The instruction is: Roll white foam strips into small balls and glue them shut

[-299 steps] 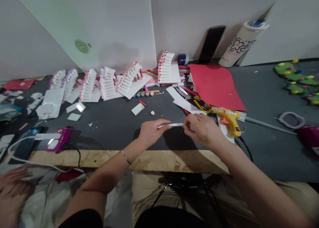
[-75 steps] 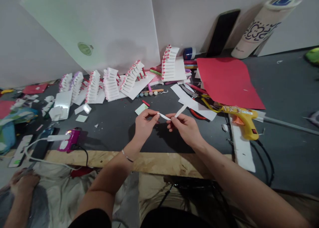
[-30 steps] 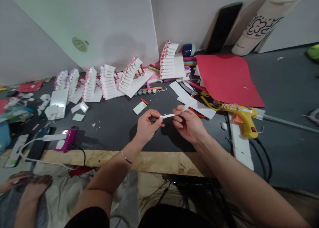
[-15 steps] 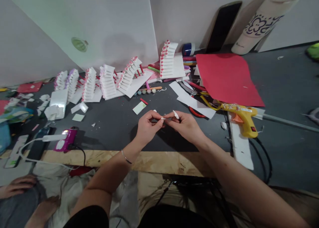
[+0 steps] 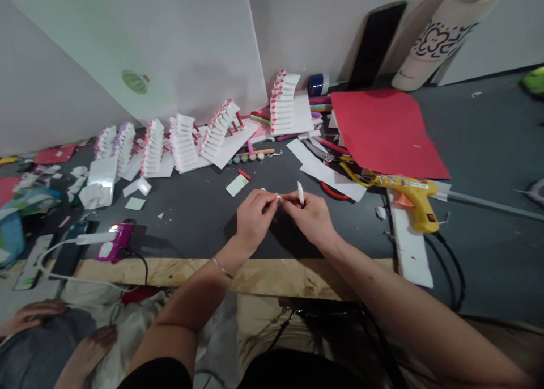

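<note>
Both my hands meet over the dark table (image 5: 191,213), a little above its wooden front edge. My left hand (image 5: 254,221) and my right hand (image 5: 309,217) pinch a narrow white paper strip (image 5: 300,193) between their fingertips. The strip is bent: one short end sticks up beside my right thumb, and the rest is hidden between the fingers. Both hands are closed on it.
A yellow glue gun (image 5: 410,196) lies right of my hands, with a red sheet (image 5: 382,131) behind it. White stepped paper models (image 5: 182,141) line the back. A pink device (image 5: 114,241) with a white cable sits at the left. Another person's hands (image 5: 85,349) show at the bottom left.
The strip was held out straight between my hands; my hands have come together, and the strip is now folded with one end standing up.
</note>
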